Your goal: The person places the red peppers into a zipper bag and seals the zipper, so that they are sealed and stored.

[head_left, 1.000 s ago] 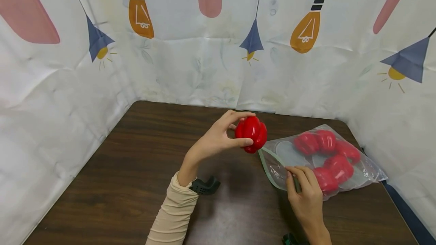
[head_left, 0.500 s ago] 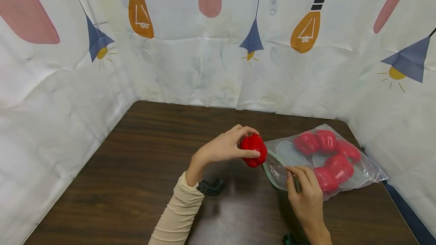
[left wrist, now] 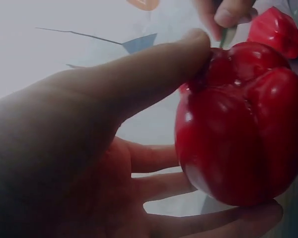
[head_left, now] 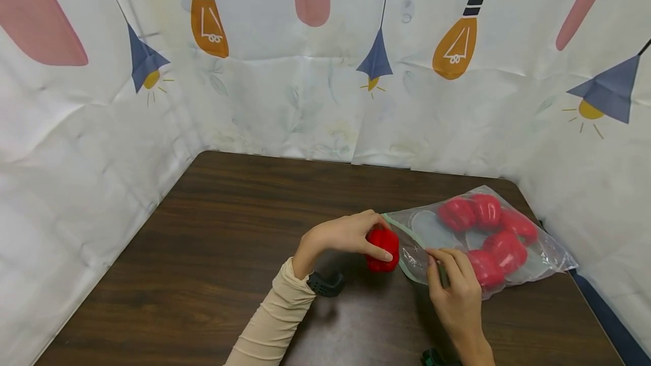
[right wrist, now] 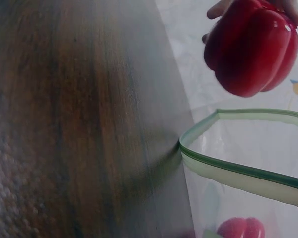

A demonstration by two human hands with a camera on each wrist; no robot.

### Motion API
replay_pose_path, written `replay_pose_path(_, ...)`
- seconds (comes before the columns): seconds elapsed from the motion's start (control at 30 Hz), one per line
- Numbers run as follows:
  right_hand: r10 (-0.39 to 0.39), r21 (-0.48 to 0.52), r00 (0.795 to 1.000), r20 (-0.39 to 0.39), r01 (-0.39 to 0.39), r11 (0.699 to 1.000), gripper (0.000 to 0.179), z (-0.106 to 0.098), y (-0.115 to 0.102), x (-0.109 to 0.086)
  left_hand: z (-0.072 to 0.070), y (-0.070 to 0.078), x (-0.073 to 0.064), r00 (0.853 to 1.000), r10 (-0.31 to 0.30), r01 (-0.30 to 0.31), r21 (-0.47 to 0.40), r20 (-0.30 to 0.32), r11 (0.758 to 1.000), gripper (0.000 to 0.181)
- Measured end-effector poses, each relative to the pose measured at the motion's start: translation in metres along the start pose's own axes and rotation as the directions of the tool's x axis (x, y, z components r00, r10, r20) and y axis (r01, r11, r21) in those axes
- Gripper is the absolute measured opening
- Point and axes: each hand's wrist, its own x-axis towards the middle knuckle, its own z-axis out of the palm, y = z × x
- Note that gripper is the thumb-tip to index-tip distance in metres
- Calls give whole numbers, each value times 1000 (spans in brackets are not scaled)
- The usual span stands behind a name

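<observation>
My left hand (head_left: 351, 234) grips a glossy red bell pepper (head_left: 382, 250) between thumb and fingers, just left of the mouth of a clear zip bag (head_left: 432, 225). In the left wrist view the lobed end of the bell pepper (left wrist: 233, 129) faces the camera, with the thumb over its top and fingers below. My right hand (head_left: 458, 281) pinches the bag's green-edged opening at its near side. The right wrist view shows the green zip rim (right wrist: 238, 168) spread apart, with the held bell pepper (right wrist: 253, 47) beyond it. Several red peppers (head_left: 503, 250) lie inside the bag.
The bag lies at the right side of a dark wood-grain table (head_left: 203, 275). A white curtain (head_left: 285, 100) printed with lamps and bulbs hangs along the table's back and sides. Each wrist wears a dark strap, the left strap (head_left: 325, 285) showing beside the sleeve.
My left hand has lowered the bell pepper toward me and slightly right, from above the bag's far rim to beside its opening. The right hand has stayed at the bag's edge.
</observation>
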Motion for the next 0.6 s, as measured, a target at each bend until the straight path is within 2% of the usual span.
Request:
replay_pose_path(0.17, 6, -9, 1000, 5, -6, 1000, 27, 0, 0, 0, 8, -3, 8, 1000, 10, -10, 15, 29, 1000, 60)
replay_pose_path(0.37, 8, -13, 1000, 12, -8, 1000, 28, 0, 1, -1, 18, -7, 18, 1000, -4, 5, -8, 24, 1000, 65)
replay_pose_path(0.47, 16, -14, 1000, 18, -16, 1000, 29, 0, 1, -1, 23, -9, 24, 1000, 3, -3, -31, -5, 999, 68)
replay_pose_path(0.6, 18, -17, 1000, 21, -18, 1000, 29, -1, 2, -1, 30, -12, 33, 997, 17, -23, -69, -77, 997, 69)
